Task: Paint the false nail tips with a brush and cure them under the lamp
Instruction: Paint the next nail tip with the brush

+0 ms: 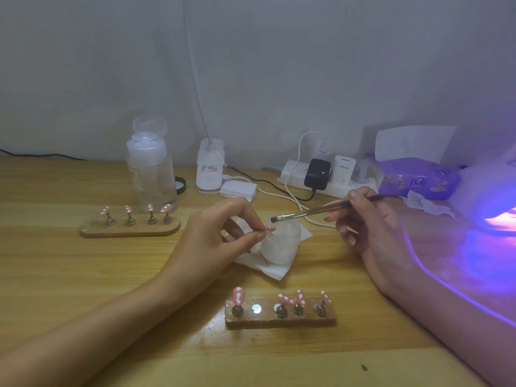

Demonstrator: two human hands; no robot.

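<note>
1. A person's left hand (220,233) pinches a pink, white-dotted nail tip (269,228) between thumb and forefinger, at the rim of a white jar (282,247).
2. The right hand (371,227) grasps a brush (312,211) by its handle, pen-fashion. The dark bristles hang just above the pinched tip; whether they touch it cannot be told.
3. The jar stands on a tissue (275,270) directly under the pinch.
4. Nearer the person than the pinch, a near holder (279,319) carries four dotted tips (238,296) on stands, with one slot bare.
5. Beyond and left of the left hand, a far holder (131,229) carries four more, with a clear bottle (150,174) just behind it.
6. Right of the brush hand, a lamp (497,202) glows violet across the table (83,275) and the right forearm.
7. Behind the brush hand lie a power strip (296,174) and a purple tissue pack (418,180).
</note>
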